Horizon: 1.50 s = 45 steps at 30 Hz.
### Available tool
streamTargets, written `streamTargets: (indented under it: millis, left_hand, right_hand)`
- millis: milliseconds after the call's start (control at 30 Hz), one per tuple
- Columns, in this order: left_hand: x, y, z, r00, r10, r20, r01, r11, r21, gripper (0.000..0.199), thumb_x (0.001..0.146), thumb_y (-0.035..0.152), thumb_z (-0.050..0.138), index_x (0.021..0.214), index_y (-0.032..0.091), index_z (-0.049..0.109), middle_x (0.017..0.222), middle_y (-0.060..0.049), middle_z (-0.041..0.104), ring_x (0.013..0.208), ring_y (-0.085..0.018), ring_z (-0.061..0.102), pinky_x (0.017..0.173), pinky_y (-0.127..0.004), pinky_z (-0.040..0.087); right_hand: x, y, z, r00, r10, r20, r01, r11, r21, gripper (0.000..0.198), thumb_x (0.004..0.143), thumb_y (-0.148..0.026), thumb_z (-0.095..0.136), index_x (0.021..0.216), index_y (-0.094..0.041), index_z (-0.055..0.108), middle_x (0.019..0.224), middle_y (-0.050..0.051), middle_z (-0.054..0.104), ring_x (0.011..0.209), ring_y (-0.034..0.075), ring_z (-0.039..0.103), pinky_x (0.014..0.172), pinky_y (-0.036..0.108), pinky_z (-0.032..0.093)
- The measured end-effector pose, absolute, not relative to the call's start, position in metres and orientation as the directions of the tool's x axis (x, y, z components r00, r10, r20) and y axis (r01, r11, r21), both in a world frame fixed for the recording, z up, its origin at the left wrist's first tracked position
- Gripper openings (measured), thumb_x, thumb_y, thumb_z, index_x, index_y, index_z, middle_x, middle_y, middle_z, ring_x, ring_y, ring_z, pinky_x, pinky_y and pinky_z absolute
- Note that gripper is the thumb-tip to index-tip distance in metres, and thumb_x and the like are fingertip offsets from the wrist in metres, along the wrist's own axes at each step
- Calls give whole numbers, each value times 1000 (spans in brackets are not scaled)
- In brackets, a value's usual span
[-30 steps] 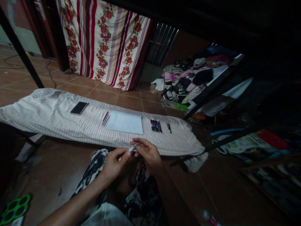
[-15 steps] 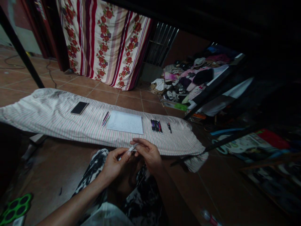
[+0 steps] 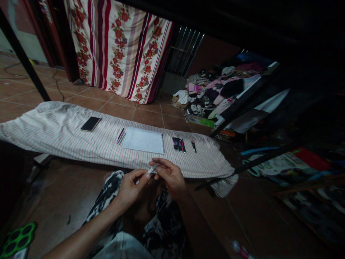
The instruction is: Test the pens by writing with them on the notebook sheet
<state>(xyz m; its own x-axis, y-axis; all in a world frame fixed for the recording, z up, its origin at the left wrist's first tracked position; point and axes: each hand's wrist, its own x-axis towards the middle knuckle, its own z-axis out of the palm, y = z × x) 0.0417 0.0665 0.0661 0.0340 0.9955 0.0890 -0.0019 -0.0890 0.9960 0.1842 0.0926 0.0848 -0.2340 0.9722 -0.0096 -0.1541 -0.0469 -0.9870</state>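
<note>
In the head view my left hand (image 3: 134, 183) and my right hand (image 3: 170, 176) meet above my lap, just in front of the cloth-covered bench. Both are closed, fingertips pinching a slim white pen-like object (image 3: 151, 169); fingers cover part of it, so its exact kind is unclear. Beyond my hands a spiral notebook (image 3: 143, 140) lies open, with faint marks on its page. Left of it are a few pens (image 3: 121, 136). To its right a row of several dark pens (image 3: 179, 144) lies side by side, with a small dark group of pens (image 3: 193, 146) farther right.
A phone (image 3: 91, 124) lies on the striped cloth (image 3: 61, 133) to the left. Dark metal bars (image 3: 25, 54) slant at both sides. A floral curtain (image 3: 126, 50) hangs behind, beside heaped clothes (image 3: 215, 90). On the floor are a green-framed object (image 3: 20, 237) and a bottle (image 3: 239, 248).
Almost nothing differs. Both hands keep their pinch on the white object, which appears slightly turned; the things on the cloth stay put.
</note>
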Motion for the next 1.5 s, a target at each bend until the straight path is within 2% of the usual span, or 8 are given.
streamTargets:
  millis: [67, 267, 500, 767, 1000, 1267, 1367, 1500]
  left_hand:
    - [42, 67, 67, 32, 996, 87, -6, -87, 996, 20, 70, 32, 58, 69, 14, 68, 61, -3, 66, 65, -17, 60, 61, -24, 46]
    - [42, 67, 68, 37, 995, 91, -5, -91, 996, 20, 71, 31, 57, 69, 14, 68, 61, -3, 66, 65, -17, 59, 62, -24, 46]
    - [41, 67, 63, 30, 995, 98, 0, -98, 995, 21, 71, 32, 57, 71, 14, 68, 63, -4, 66, 65, -17, 59, 61, -24, 46]
    - [41, 67, 63, 50, 995, 88, 6, -88, 996, 22, 72, 32, 56, 73, 13, 69, 64, -4, 66, 62, -16, 58, 60, -23, 45]
    - [40, 67, 61, 49, 995, 91, -5, -91, 996, 23, 72, 32, 57, 75, 14, 69, 66, -4, 67, 63, -16, 58, 59, -23, 44]
    - [42, 68, 60, 57, 994, 89, -25, -88, 996, 22, 71, 32, 56, 73, 13, 68, 63, -3, 65, 60, -14, 55, 57, -22, 43]
    - [42, 67, 61, 69, 994, 87, -25, -85, 996, 23, 72, 33, 56, 72, 13, 67, 62, -3, 64, 60, -14, 55, 57, -22, 43]
    - [40, 66, 63, 71, 994, 88, -17, -87, 996, 24, 71, 35, 56, 68, 13, 66, 59, -2, 62, 58, -14, 54, 57, -22, 42]
  right_hand:
    - [186, 92, 84, -241, 971, 5, -143, -31, -989, 25, 70, -31, 66, 93, -20, 66, 92, 5, 67, 59, 8, 56, 57, 22, 46]
    - [183, 93, 88, -234, 972, -3, -82, -23, -996, 17, 69, -30, 67, 81, -18, 67, 69, 0, 64, 55, 8, 54, 53, 20, 45]
    - [183, 93, 85, -232, 973, -4, -162, -43, -986, 26, 70, -30, 66, 94, -21, 64, 90, 4, 67, 57, 7, 56, 54, 21, 46]
    - [184, 93, 85, -232, 973, 18, -86, -3, -996, 16, 71, -28, 66, 82, -18, 68, 71, 0, 65, 55, 7, 54, 54, 18, 44]
    - [184, 92, 84, -230, 973, 14, -161, -24, -987, 26, 70, -30, 66, 94, -21, 65, 92, 4, 67, 58, 8, 56, 56, 21, 46]
    - [183, 93, 87, -213, 977, -1, -80, -18, -997, 16, 69, -29, 67, 81, -18, 68, 72, 0, 65, 57, 7, 55, 57, 18, 44]
    - [182, 93, 86, -199, 980, -18, -113, -41, -993, 17, 66, -30, 69, 78, -18, 66, 77, 1, 66, 57, 7, 56, 56, 19, 45]
    - [184, 92, 83, -206, 979, -6, -147, -37, -988, 27, 69, -33, 67, 92, -20, 65, 90, 5, 67, 58, 8, 57, 57, 21, 47]
